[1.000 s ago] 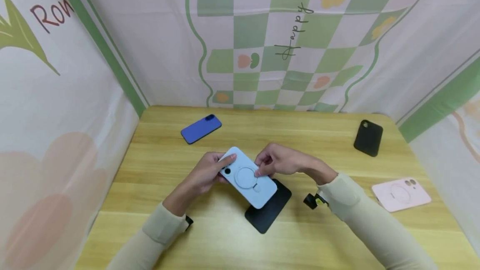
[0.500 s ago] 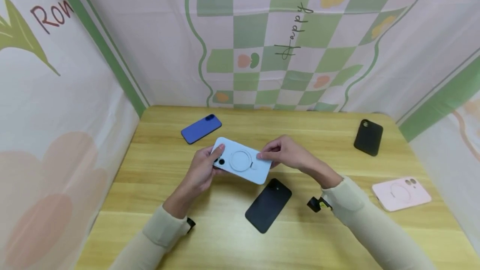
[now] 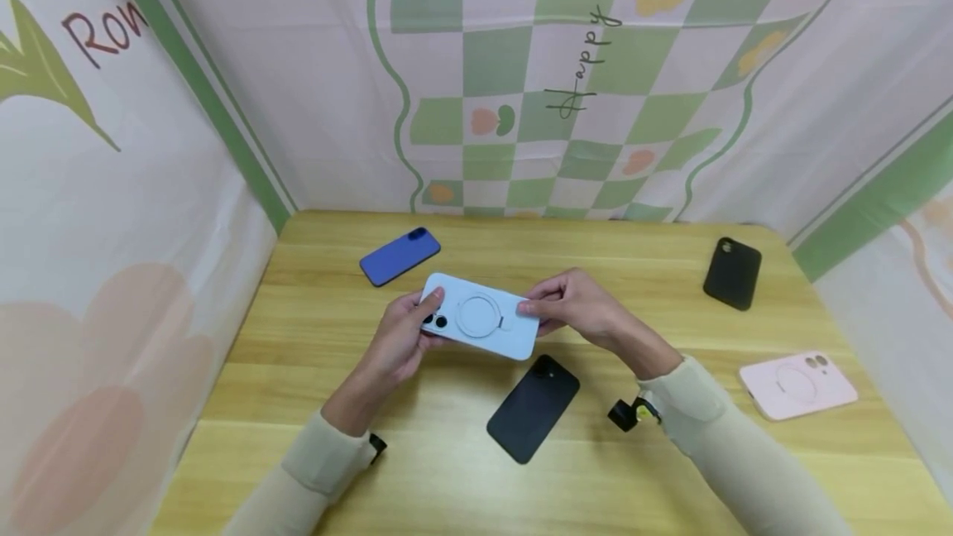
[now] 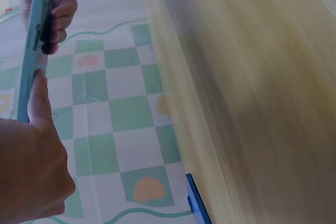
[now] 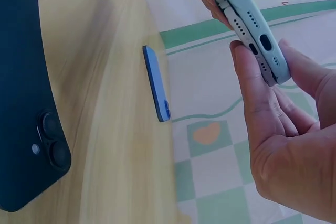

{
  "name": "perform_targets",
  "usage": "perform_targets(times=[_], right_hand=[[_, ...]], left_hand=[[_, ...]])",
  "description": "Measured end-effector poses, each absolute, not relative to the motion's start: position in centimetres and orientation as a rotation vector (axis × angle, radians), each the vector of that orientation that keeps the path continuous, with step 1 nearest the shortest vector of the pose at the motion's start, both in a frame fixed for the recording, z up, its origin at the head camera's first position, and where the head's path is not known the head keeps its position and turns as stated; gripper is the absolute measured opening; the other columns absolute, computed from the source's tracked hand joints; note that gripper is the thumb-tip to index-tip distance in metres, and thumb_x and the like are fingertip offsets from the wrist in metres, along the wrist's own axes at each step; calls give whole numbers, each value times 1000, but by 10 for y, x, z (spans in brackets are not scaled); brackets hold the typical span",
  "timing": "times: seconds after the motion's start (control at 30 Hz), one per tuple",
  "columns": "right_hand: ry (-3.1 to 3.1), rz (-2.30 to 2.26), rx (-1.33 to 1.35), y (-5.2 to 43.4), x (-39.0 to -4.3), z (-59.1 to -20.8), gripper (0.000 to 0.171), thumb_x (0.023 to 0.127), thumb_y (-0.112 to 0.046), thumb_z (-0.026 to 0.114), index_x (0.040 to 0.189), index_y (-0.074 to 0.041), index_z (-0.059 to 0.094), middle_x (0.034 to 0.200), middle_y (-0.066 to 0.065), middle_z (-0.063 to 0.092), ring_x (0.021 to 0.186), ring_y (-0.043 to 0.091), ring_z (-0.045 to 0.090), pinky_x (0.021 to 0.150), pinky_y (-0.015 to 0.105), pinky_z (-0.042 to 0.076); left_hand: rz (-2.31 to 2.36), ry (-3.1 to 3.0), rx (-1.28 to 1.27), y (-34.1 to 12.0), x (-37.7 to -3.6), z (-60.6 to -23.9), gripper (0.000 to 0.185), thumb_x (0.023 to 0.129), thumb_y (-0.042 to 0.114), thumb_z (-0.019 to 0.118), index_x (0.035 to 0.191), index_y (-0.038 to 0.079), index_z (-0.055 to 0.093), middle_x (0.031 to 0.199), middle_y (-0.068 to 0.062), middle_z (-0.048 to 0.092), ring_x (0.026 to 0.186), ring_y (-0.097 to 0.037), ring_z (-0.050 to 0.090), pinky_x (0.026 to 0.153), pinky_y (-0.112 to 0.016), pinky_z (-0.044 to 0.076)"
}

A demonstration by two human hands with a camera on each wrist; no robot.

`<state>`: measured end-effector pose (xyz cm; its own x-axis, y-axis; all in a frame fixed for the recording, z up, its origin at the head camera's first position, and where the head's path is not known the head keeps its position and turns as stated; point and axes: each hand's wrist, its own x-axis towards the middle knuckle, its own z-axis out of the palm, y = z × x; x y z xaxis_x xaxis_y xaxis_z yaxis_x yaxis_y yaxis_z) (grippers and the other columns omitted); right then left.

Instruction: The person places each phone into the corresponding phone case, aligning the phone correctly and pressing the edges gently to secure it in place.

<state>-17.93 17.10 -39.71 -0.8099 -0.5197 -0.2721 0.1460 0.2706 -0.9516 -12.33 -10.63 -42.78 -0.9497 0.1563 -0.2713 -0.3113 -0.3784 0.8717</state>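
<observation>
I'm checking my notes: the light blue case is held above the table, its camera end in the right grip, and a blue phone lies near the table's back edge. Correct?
Not the right grip: in the head view, the left grip holds the camera end of the light blue case. The rest is correct.

On the wooden table point(image 3: 447, 486), a black phone point(image 3: 533, 409) lies flat near the middle. A blue phone point(image 3: 399, 256) lies slantwise toward the back left. At right, a black case point(image 3: 732, 273) sits near the back, a pink case point(image 3: 798, 386) nearer the front. Behind stands a cloth point(image 3: 581, 60) with green checks, flowers and lettering.
</observation>
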Motion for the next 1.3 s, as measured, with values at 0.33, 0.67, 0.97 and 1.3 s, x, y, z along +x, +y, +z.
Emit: perform_targets(times=[0.33, 0.67, 0.97, 1.3], right_hand=[[1979, -1596, -353, 175, -182, -401, 23, 100, -5, 73, 109, 15, 73, 89, 12, 80, 76, 19, 77, 71, 37, 67], [1697, -1714, -382, 181, -185, -408, 20, 103, 3, 64, 94, -5, 80, 87, 6, 80, 75, 14, 75, 64, 25, 64], [1728, -1802, -243, 174, -179, -410, 16, 106, -8, 65, 101, -5, 80, 94, 7, 80, 78, 14, 76, 69, 27, 65], [1780, -1786, -176, 172, -174, -410, 19, 108, -9, 62, 107, -1, 78, 93, 8, 80, 81, 17, 78, 71, 29, 66]], left_hand=[[2330, 1553, -153, -109, -124, -429, 44, 115, 17, 46, 151, -9, 47, 139, -30, 62, 111, -29, 74, 93, -38, 62], [2302, 1518, -57, -109, -121, -425, 44, 115, 12, 44, 154, -9, 42, 145, -31, 57, 115, -29, 73, 93, -39, 63], [2358, 1520, -165, -107, -121, -426, 46, 115, 15, 45, 156, -6, 42, 148, -26, 57, 127, -34, 66, 98, -39, 61], [2344, 1566, -168, -107, -122, -429, 44, 115, 16, 45, 154, -5, 44, 144, -25, 61, 124, -33, 69, 97, -38, 61]])
